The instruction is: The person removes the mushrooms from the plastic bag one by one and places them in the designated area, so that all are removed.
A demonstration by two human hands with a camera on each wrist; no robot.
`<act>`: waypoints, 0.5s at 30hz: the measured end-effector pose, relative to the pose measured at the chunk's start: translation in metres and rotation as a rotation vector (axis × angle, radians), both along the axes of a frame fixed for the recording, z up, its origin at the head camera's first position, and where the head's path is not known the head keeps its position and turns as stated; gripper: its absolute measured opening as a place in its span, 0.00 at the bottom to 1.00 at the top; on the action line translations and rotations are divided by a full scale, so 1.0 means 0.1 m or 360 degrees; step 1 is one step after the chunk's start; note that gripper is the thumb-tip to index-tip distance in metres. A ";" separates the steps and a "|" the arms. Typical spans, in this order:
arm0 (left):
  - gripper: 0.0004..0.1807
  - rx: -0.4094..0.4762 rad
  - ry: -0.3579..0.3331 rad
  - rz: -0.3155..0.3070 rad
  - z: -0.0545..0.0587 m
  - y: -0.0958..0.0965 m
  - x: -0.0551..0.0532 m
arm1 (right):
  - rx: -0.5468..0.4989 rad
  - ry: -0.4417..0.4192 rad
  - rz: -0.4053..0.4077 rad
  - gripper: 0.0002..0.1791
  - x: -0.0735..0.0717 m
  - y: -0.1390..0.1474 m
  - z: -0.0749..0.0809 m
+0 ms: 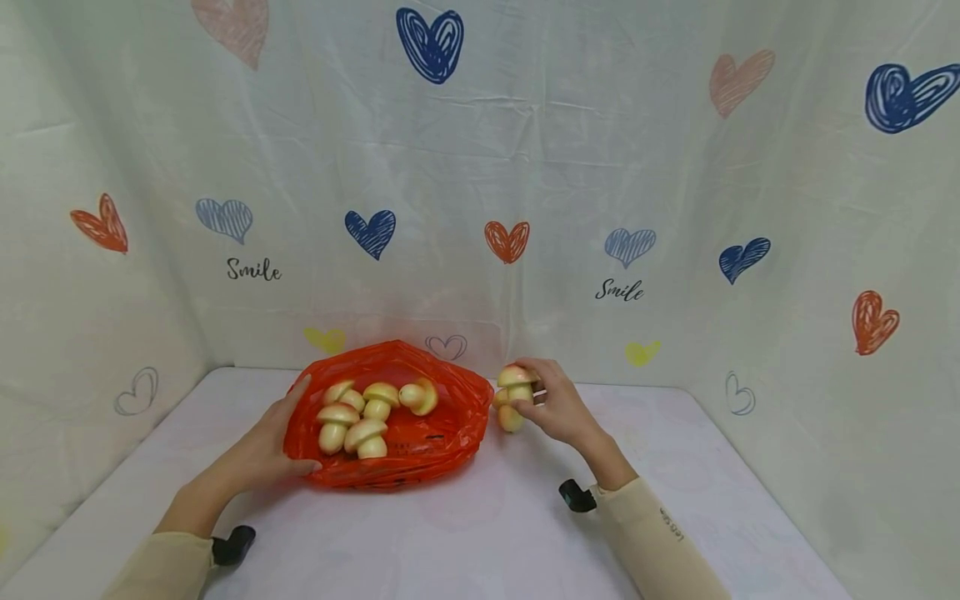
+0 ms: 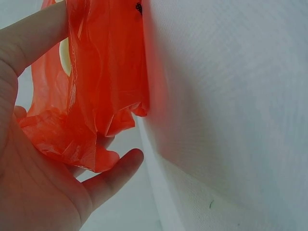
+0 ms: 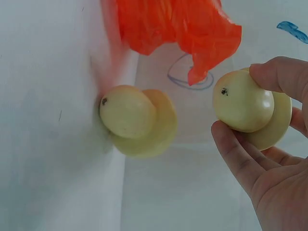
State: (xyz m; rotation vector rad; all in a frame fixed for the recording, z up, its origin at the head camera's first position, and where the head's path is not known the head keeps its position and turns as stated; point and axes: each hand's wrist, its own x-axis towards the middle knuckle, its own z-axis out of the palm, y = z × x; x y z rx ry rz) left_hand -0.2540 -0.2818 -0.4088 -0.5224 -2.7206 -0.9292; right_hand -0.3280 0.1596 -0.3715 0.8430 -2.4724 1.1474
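Note:
A red plastic bag (image 1: 450,450) lies on its side with its mouth spread wide, and several toy mushrooms (image 1: 335,427) with pale stems and pinkish-yellow caps are inside it. My left hand (image 1: 262,442) holds the bag at its left side, thumb at the lower rim and fingers behind the plastic. To the right of the bag, my right hand (image 1: 558,404) grips one mushroom (image 3: 245,101) between thumb and fingers, lifted above the table with its cap upward. Another mushroom (image 3: 127,113) lies on the table just below it, partly hidden in the head view.
The white table (image 1: 465,550) ends at the back against a pale curtain (image 1: 450,167) printed with hearts and the word Smile. More curtain hangs at both sides. Black wrist cameras (image 1: 234,546) are strapped over the beige sleeves.

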 end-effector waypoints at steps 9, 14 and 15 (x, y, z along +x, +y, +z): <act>0.69 -0.0018 -0.0013 0.0016 0.01 0.00 0.00 | 0.0018 -0.0110 -0.0109 0.30 -0.09 0.13 -0.07; 0.69 -0.0020 -0.0027 0.0018 0.01 0.00 0.00 | 0.0025 -0.0122 -0.0155 0.31 -0.14 0.20 -0.11; 0.69 -0.0018 -0.0027 0.0017 0.01 0.00 0.01 | 0.0031 -0.0109 -0.0164 0.32 -0.15 0.21 -0.12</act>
